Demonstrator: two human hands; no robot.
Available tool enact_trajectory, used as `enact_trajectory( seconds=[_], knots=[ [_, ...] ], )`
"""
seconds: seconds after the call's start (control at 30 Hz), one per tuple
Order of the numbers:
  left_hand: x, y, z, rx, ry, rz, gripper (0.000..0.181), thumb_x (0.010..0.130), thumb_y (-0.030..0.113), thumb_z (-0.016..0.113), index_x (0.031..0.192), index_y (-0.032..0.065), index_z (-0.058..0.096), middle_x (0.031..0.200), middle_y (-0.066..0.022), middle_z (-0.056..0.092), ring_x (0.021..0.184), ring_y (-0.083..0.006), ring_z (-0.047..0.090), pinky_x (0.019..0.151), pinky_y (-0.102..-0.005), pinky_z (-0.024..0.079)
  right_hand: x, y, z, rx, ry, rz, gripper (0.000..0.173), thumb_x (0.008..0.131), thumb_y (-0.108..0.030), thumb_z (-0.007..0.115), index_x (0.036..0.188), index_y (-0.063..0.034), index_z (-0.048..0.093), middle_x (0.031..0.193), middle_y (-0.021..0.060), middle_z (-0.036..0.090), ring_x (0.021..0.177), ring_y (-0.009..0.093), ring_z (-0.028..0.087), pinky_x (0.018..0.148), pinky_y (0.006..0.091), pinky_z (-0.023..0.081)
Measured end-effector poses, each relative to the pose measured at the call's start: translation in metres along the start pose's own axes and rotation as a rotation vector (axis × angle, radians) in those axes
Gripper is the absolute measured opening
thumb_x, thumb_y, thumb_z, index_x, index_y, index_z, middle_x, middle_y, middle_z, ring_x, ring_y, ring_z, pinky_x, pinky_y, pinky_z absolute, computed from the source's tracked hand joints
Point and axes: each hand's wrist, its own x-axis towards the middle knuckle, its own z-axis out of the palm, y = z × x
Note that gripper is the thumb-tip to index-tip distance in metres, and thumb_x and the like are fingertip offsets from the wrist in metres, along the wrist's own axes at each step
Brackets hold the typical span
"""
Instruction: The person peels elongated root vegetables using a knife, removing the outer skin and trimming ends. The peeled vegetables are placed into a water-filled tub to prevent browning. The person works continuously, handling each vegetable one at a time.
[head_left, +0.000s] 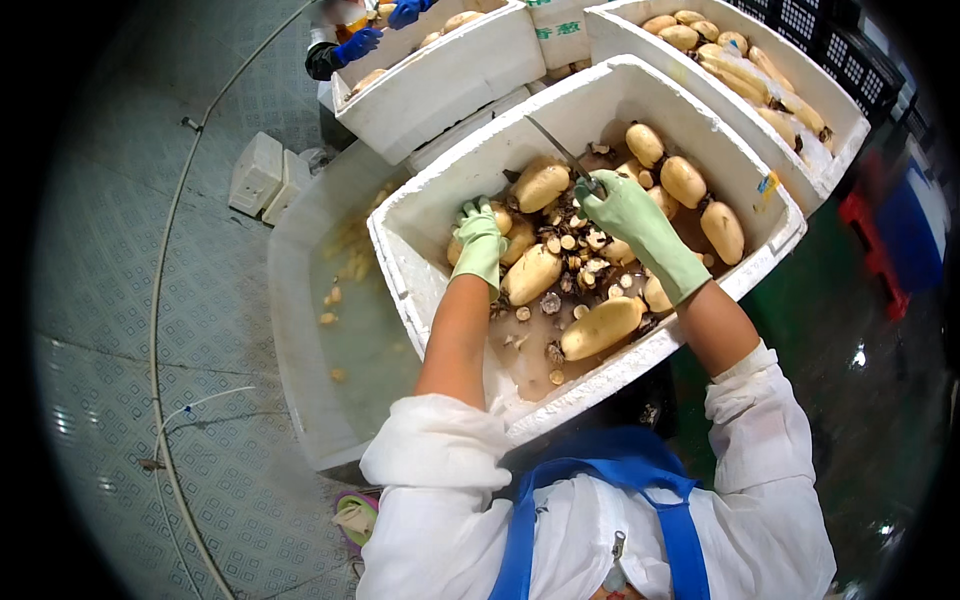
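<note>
My right hand (619, 206), in a pale green rubber glove, grips a knife (553, 141) whose blade points up and left over a white foam box (442, 169). At the box's left side my gloved left hand (480, 240) has its fingers around a lotus root section (501, 217), partly hidden by the glove. Whole lotus root sections lie about both hands, among them a large one (541, 185) between them and another (604, 328) near the front wall. Cut root ends (570, 244) and dark trimmings are heaped in the middle, in murky brownish water.
Left of the box stands a pale tub (300, 420) of cloudy water with root pieces in it. More foam boxes (450, 94) of lotus roots stand behind. A co-worker's blue-gloved hand (358, 45) shows at the far left box. A hose (159, 300) crosses the tiled floor.
</note>
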Motion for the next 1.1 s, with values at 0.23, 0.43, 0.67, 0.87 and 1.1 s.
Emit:
enact_trajectory(
  seconds=[0.23,0.43,0.67,0.87,1.1],
  knots=[
    [-0.012,0.006,-0.011,0.061,-0.063,-0.053,0.092,0.058,0.039,0.087,0.132,0.0102,0.039,0.130,-0.0174,0.043,0.121,-0.0347,0.049,0.096,-0.0439,0.047,-0.003,-0.002,0.001,-0.009,-0.035,-0.106,0.026,0.086,-0.026,0.058,0.094,-0.0031,0.064,0.077,0.0208,0.065,0.077,0.035,0.064,0.069,0.0423,0.049],
    [-0.038,-0.011,-0.005,-0.529,-0.303,0.153,0.085,0.052,0.041,0.087,0.120,0.0010,0.054,0.117,-0.0207,0.059,0.102,-0.0309,0.060,0.087,-0.0396,0.050,0.000,0.008,0.012,-0.281,-0.301,-0.300,0.031,0.086,-0.031,0.057,0.095,-0.0029,0.064,0.080,0.0216,0.066,0.080,0.037,0.064,0.070,0.0433,0.050],
    [-0.072,-0.019,-0.005,-0.871,-0.545,0.097,0.073,0.055,0.036,0.086,0.113,0.0016,0.058,0.109,-0.0171,0.061,0.097,-0.0281,0.061,0.084,-0.0376,0.051,-0.006,0.009,0.027,-0.296,-0.463,-0.149,0.030,0.083,-0.033,0.056,0.089,-0.0062,0.067,0.083,0.0196,0.067,0.081,0.037,0.065,0.073,0.0434,0.051],
    [-0.080,-0.016,-0.004,-0.990,-0.615,0.078,0.062,0.058,0.032,0.085,0.108,0.0022,0.062,0.102,-0.0140,0.064,0.093,-0.0256,0.062,0.081,-0.0359,0.051,-0.021,-0.002,0.023,-0.291,-0.468,-0.207,0.031,0.086,-0.032,0.054,0.092,-0.0055,0.069,0.091,0.0191,0.068,0.089,0.035,0.065,0.080,0.0429,0.051],
    [-0.072,0.008,0.004,-1.208,-0.602,0.199,0.050,0.062,0.027,0.084,0.101,0.0029,0.066,0.095,-0.0103,0.066,0.087,-0.0228,0.063,0.078,-0.0340,0.051,-0.010,0.028,0.052,-0.362,-0.381,-0.274,0.024,0.081,-0.025,0.054,0.082,-0.0049,0.066,0.077,0.0207,0.066,0.073,0.038,0.065,0.065,0.0454,0.051]
  ],
)
